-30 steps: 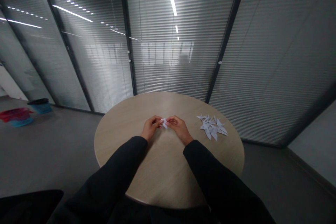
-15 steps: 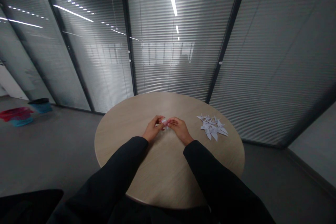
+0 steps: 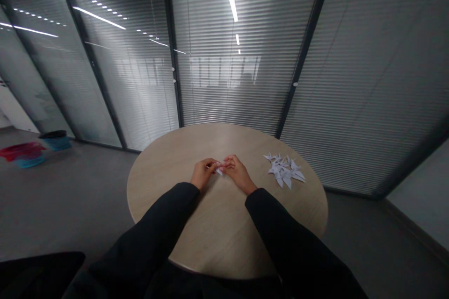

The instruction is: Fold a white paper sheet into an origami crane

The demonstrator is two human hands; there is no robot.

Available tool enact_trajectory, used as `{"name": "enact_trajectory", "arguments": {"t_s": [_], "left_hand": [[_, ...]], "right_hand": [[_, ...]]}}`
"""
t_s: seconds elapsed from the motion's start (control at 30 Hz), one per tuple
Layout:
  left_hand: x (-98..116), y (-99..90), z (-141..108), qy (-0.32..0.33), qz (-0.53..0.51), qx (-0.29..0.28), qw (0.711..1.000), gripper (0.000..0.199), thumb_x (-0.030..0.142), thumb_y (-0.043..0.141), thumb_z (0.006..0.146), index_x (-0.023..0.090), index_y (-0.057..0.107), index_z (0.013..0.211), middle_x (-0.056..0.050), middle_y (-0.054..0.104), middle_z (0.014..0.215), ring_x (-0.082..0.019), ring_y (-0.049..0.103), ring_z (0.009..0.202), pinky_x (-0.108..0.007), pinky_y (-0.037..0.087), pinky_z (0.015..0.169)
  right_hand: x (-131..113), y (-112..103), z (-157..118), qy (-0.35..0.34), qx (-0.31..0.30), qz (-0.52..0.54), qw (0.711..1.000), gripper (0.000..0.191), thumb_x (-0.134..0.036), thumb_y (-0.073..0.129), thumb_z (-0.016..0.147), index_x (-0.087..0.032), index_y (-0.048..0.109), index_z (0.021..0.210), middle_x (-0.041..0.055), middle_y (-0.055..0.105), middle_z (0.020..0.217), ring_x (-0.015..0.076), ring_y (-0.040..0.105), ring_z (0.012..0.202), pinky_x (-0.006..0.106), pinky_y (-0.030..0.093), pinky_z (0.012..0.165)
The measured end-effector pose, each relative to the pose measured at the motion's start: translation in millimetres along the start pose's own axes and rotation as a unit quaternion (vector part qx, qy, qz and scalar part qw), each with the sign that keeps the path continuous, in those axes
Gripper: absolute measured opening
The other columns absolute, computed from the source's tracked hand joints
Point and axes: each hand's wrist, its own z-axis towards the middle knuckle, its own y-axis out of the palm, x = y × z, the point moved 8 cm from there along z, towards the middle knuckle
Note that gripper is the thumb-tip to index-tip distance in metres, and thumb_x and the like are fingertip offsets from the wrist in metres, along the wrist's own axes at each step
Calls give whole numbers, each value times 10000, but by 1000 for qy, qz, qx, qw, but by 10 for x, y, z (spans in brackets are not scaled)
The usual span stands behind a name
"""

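White paper (image 3: 220,169), a small folded piece, is pinched between the person's hands at about the middle of a round, pale wood surface (image 3: 164,201). From the head camera, the left hand (image 3: 202,173) and right hand (image 3: 238,174) face each other, fingers curled inward and gripping the piece from either side, so that only slivers of it show. Neither hand is open, and the two nearly meet over the paper. Black sleeves (image 3: 287,238) cover both forearms, which rest toward the near edge.

To the right of the hands, well apart from them but on the same surface, lies a loose pile of pointed folded paper shapes (image 3: 284,170), white and overlapping near the far rim. Beyond the surface stand glass partitions with slatted blinds (image 3: 228,93). Off to the left, on the grey floor (image 3: 77,205), sit a teal tub with something red on it (image 3: 24,154) and a blue bin with a dark top (image 3: 54,140). A dark chair back (image 3: 35,273) cuts into the lower left corner.
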Motion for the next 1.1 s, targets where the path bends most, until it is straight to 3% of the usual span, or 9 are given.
{"name": "enact_trajectory", "arguments": {"t_s": [0.1,0.23,0.37,0.57,0.83,1.1], "left_hand": [[-13,-56,14,-3,-4,25,1000,356,468,636,704,120,683,766,-66,647,698,-144,557,593,-260,426,598],[-23,-73,29,6,4,29,1000,312,435,652,697,130,691,750,-69,658,715,-163,571,657,-272,426,646],[4,-52,20,22,20,15,999,255,389,668,714,142,715,757,-84,671,765,-178,580,719,-295,426,709],[116,-100,-17,66,32,39,997,143,314,700,706,177,733,730,-84,668,779,-204,570,822,-328,410,803],[88,-66,-6,66,41,35,996,206,370,676,714,170,720,733,-83,672,774,-202,578,791,-329,420,778],[-12,-133,26,40,24,77,996,262,407,656,714,153,704,757,-81,655,794,-180,564,771,-302,410,756]], "right_hand": [[33,28,-12,10,-8,-27,1000,497,-412,732,633,-165,481,984,13,589,811,142,573,773,309,451,779],[0,145,-50,-3,-54,-35,998,402,-458,675,704,-148,569,937,43,613,863,146,570,804,306,439,791],[-23,195,-81,-4,-67,-24,997,375,-459,678,704,-136,626,887,40,632,813,148,583,768,294,442,750],[-11,210,-97,17,-83,13,996,366,-486,687,688,-127,642,744,57,657,714,157,609,672,295,472,680],[-19,187,-84,8,-83,-15,996,355,-479,665,711,-129,627,665,57,650,656,135,591,595,266,453,625],[53,208,-79,45,-88,29,995,367,-456,723,642,-117,664,771,62,671,742,157,622,685,290,472,685]]}}
